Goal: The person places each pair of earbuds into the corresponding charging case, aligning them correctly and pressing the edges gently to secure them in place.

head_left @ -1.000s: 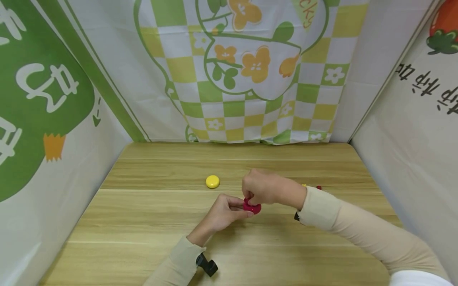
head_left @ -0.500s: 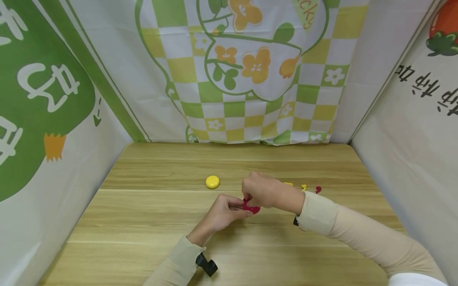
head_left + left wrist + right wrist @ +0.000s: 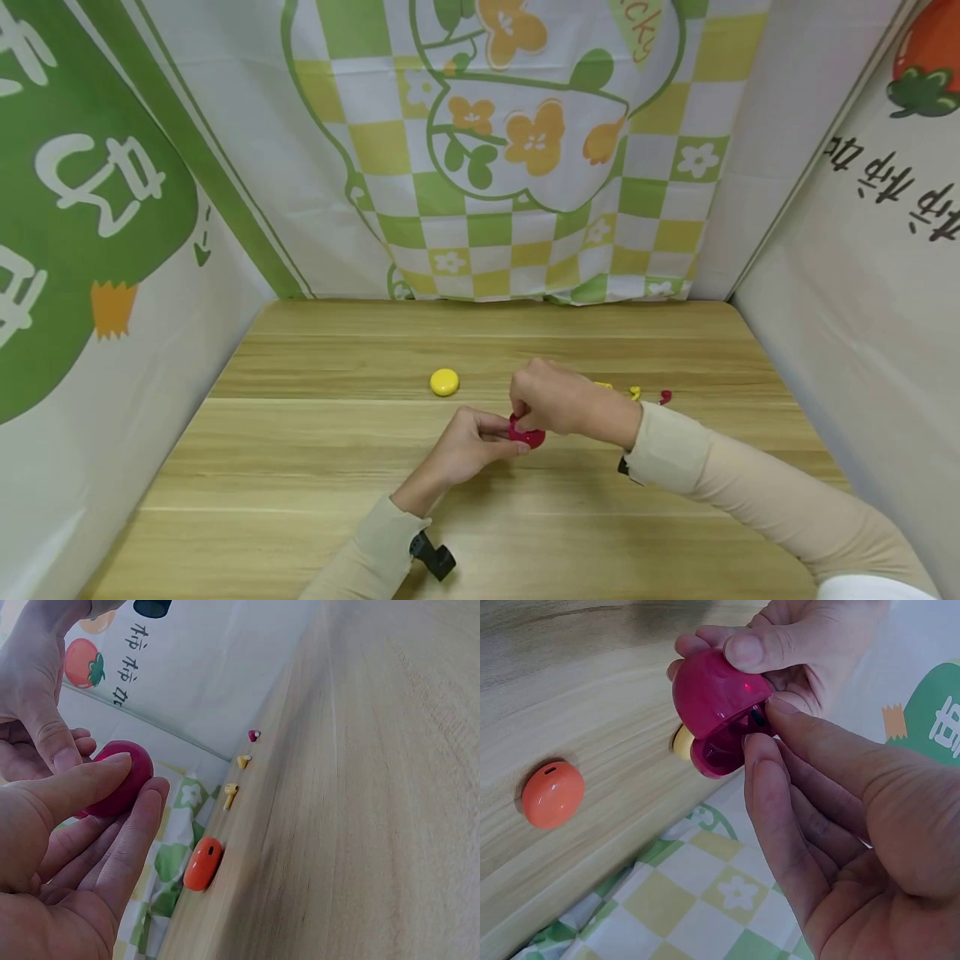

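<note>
Over the middle of the table, my left hand (image 3: 467, 450) holds a magenta earbud case (image 3: 718, 694) between thumb and fingers. The right wrist view shows the case with its lid ajar and the hollow inside visible. My right hand (image 3: 558, 398) pinches at that opening; a small dark-tipped piece, apparently an earbud (image 3: 758, 718), shows between thumb and fingers, mostly hidden. A yellow case (image 3: 445, 382) lies on the table beyond the left hand. An orange case (image 3: 553, 795) also lies there, hidden in the head view.
Loose on the wooden table (image 3: 300, 467), right of the hands, lie a yellow earbud (image 3: 231, 793), a second yellow earbud (image 3: 635, 392) and a magenta earbud (image 3: 665, 397). Printed cloth walls (image 3: 540, 242) enclose the back and sides.
My right wrist and forearm have dipped slightly, uncovering more of the loose earbuds behind them. Both hands stay at the magenta case, which has barely moved.
</note>
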`<state>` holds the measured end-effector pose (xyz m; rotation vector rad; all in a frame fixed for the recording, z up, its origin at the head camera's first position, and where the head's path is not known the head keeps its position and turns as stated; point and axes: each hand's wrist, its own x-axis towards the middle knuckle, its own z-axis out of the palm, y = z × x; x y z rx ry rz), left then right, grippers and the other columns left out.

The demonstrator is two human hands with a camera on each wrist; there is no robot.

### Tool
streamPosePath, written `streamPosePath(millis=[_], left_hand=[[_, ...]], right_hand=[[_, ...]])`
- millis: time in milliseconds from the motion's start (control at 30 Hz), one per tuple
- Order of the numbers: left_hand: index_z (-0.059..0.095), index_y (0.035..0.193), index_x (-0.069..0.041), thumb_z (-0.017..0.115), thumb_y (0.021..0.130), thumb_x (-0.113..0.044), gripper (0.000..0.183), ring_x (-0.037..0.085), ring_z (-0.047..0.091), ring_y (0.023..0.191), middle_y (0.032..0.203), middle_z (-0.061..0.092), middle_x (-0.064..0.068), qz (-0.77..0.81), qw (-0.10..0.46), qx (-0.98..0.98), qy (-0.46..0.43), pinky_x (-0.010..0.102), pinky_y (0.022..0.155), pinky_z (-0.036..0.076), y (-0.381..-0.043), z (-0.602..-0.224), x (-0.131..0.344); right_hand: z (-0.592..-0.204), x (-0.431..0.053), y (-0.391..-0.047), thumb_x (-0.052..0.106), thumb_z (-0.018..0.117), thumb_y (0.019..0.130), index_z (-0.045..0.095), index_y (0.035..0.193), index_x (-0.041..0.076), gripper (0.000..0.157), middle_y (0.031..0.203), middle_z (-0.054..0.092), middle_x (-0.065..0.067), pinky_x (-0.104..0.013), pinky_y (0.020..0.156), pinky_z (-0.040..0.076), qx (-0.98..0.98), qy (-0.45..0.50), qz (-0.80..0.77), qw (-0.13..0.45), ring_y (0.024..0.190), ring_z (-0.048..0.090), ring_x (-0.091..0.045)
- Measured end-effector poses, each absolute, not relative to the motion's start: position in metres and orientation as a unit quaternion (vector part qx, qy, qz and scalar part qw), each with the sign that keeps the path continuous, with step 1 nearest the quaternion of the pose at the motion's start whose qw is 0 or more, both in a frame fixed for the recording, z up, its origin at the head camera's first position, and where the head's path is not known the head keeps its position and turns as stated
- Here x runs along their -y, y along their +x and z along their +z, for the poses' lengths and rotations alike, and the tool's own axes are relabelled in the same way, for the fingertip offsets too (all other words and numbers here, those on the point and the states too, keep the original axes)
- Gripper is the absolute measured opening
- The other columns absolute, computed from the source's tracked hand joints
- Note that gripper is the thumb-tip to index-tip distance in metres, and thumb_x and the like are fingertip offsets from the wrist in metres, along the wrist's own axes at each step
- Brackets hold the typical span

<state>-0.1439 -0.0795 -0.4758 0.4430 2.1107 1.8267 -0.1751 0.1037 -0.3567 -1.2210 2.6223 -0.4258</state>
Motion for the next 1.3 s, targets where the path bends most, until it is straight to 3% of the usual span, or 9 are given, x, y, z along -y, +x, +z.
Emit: streamPosePath(millis=[233, 467, 633, 733, 900, 1200, 1300], left_hand=[[0.083, 0.109, -0.003, 0.084, 0.091, -0.013, 0.021, 0.016, 0.080, 0.090, 0.104, 0.082, 0.016, 0.637, 0.157, -0.739, 0.155, 0.023, 0.078, 0.063, -0.143, -0.476, 0.079], [0.082, 0.111, -0.002, 0.084, 0.091, -0.012, 0.023, 0.013, 0.079, 0.089, 0.106, 0.082, 0.017, 0.639, 0.160, -0.738, 0.146, 0.022, 0.078, 0.063, -0.143, -0.475, 0.078], [0.082, 0.111, -0.002, 0.084, 0.090, -0.010, 0.023, 0.024, 0.080, 0.093, 0.108, 0.081, 0.017, 0.641, 0.160, -0.738, 0.137, 0.023, 0.080, 0.064, -0.144, -0.475, 0.078], [0.082, 0.110, -0.002, 0.085, 0.089, -0.010, 0.023, 0.028, 0.081, 0.095, 0.107, 0.082, 0.017, 0.643, 0.159, -0.736, 0.137, 0.025, 0.081, 0.064, -0.144, -0.476, 0.077], [0.083, 0.108, -0.003, 0.088, 0.087, -0.015, 0.025, 0.024, 0.080, 0.092, 0.103, 0.082, 0.015, 0.641, 0.158, -0.739, 0.134, 0.024, 0.080, 0.064, -0.144, -0.476, 0.076], [0.083, 0.108, -0.004, 0.089, 0.087, -0.017, 0.025, 0.037, 0.080, 0.094, 0.102, 0.083, 0.014, 0.635, 0.160, -0.744, 0.132, 0.035, 0.081, 0.066, -0.142, -0.478, 0.076], [0.083, 0.108, -0.004, 0.088, 0.087, -0.017, 0.025, 0.038, 0.080, 0.094, 0.101, 0.082, 0.014, 0.634, 0.159, -0.745, 0.132, 0.039, 0.082, 0.066, -0.142, -0.478, 0.075]], right_hand=[[-0.357, -0.106, -0.175, 0.007, 0.083, 0.091, 0.079, 0.068, 0.008, 0.024, 0.062, 0.071, 0.002, -0.014, 0.049, 0.046, -0.892, -0.413, -0.137, 0.123, 0.053, 0.049, -0.001], [-0.344, -0.122, -0.181, 0.007, 0.080, 0.093, 0.077, 0.067, 0.009, 0.026, 0.060, 0.069, 0.004, -0.015, 0.050, 0.040, -0.882, -0.427, -0.158, 0.125, 0.052, 0.041, 0.000], [-0.328, -0.147, -0.190, 0.008, 0.081, 0.092, 0.072, 0.064, 0.013, 0.029, 0.059, 0.062, 0.008, -0.016, 0.051, 0.040, -0.891, -0.415, -0.150, 0.109, 0.053, 0.041, 0.000], [-0.321, -0.164, -0.196, 0.007, 0.082, 0.091, 0.073, 0.067, 0.013, 0.026, 0.061, 0.065, 0.007, -0.018, 0.053, 0.045, -0.899, -0.398, -0.148, 0.104, 0.054, 0.047, 0.000], [-0.316, -0.195, -0.206, 0.007, 0.082, 0.090, 0.081, 0.080, 0.010, 0.010, 0.076, 0.077, 0.001, -0.025, 0.066, 0.061, -0.914, -0.367, -0.146, 0.093, 0.067, 0.067, -0.003], [-0.331, -0.246, -0.225, 0.013, 0.084, 0.089, 0.082, 0.080, 0.012, 0.010, 0.079, 0.079, 0.002, -0.036, 0.074, 0.063, -0.936, -0.318, -0.124, 0.083, 0.071, 0.069, -0.006], [-0.339, -0.262, -0.232, 0.013, 0.083, 0.090, 0.082, 0.077, 0.011, 0.012, 0.076, 0.078, 0.002, -0.033, 0.068, 0.060, -0.943, -0.292, -0.122, 0.105, 0.068, 0.065, -0.007]])
